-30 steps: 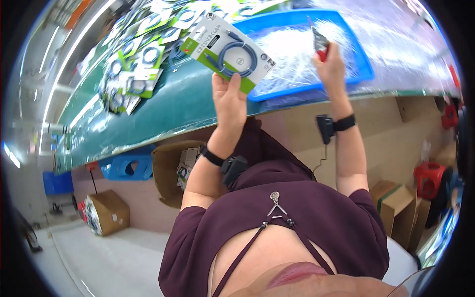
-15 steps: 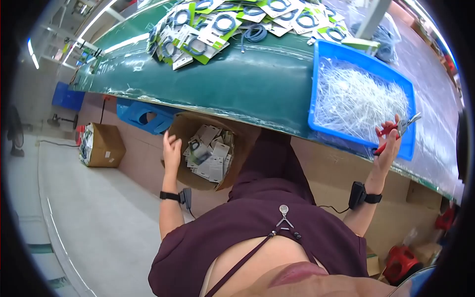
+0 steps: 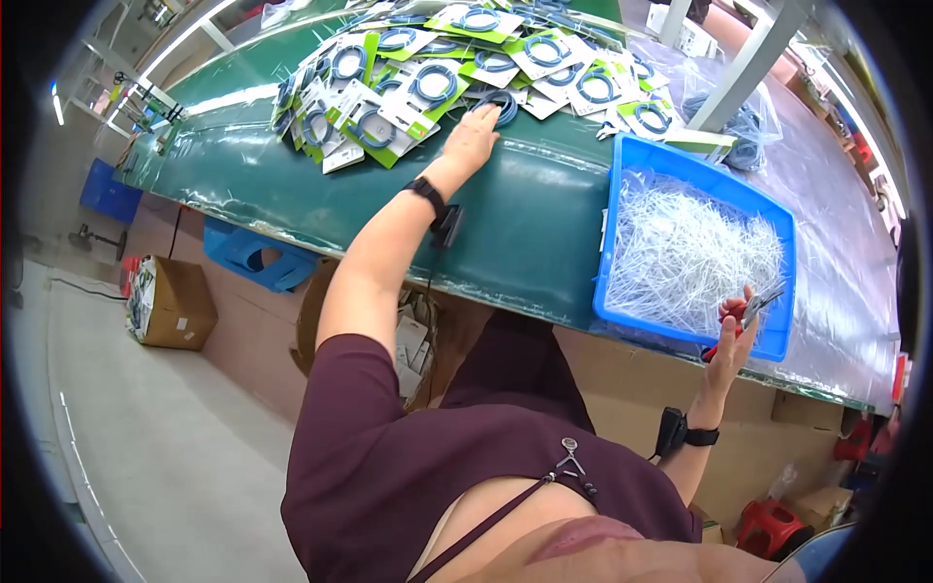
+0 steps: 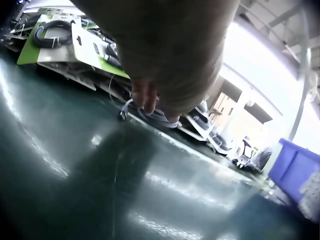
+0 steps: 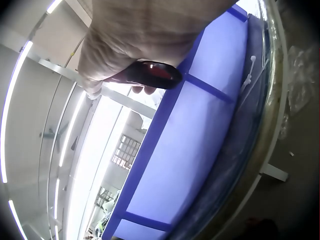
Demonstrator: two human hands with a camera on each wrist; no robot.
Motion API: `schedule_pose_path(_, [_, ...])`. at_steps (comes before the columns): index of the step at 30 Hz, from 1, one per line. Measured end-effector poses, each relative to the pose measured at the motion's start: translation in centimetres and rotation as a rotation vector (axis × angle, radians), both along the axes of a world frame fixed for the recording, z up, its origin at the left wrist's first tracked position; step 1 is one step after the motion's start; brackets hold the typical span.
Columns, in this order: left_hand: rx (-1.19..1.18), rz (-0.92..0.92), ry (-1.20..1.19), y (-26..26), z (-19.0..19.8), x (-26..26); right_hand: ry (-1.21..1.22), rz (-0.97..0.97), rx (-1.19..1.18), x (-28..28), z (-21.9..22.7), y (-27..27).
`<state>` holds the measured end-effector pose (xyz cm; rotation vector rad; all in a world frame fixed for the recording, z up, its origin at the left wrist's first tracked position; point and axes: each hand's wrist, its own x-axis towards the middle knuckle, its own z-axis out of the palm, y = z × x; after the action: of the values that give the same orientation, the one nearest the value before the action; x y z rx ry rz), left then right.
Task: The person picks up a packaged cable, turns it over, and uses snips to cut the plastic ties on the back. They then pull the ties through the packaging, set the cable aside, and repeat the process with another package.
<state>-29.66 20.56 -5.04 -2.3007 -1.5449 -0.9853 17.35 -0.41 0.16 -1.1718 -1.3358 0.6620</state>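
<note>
My left hand (image 3: 469, 148) reaches across the green table, fingers stretched out to a loose coil of blue-grey cable (image 3: 504, 105). In the left wrist view its fingertips (image 4: 145, 95) come down right at the coil (image 4: 159, 120). Behind and left of it lies a heap of carded cables (image 3: 432, 85), each a coil on a white and green card. My right hand (image 3: 729, 358) holds red-handled cutting pliers (image 3: 766, 299), blades pointing away to the right. It hovers over the near right corner of a blue tray (image 3: 604, 262) filled with thin white plastic strips (image 3: 680, 248).
Below the table edge stands a cardboard box (image 3: 313, 316) with cards inside, partly hidden by my arm. A blue stool (image 3: 255, 255) is beside it, another carton (image 3: 185, 303) farther left. A white post (image 3: 748, 68) and a bag of cables (image 3: 746, 136) stand behind the tray.
My left hand held a carded cable, then was over the box with a card dropping inside, and has now moved up to the loose coil. The right hand keeps the cutting pliers near the tray.
</note>
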Motion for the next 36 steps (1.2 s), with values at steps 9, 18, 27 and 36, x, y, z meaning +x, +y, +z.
schedule_pose_path(9, [-0.52, -0.068, -0.145, -0.6, -1.3, 2.0, -0.04, -0.077, -0.03, -0.1, -0.2, -0.5])
schedule_pose_path(18, [-0.411, -0.284, -0.573, 2.5, 8.3, 10.5, -0.193, -0.067, 0.087, 0.3, -0.1, -0.5])
schedule_pose_path(27, [0.055, -0.376, -0.511, 9.1, 14.8, 24.1, -0.179, -0.011, 0.093, 0.7, -0.2, -0.7])
schedule_pose_path(36, [0.254, -0.396, -0.317, 11.6, 13.5, 24.8, -0.166, 0.007, 0.099, 0.8, -0.1, -0.8])
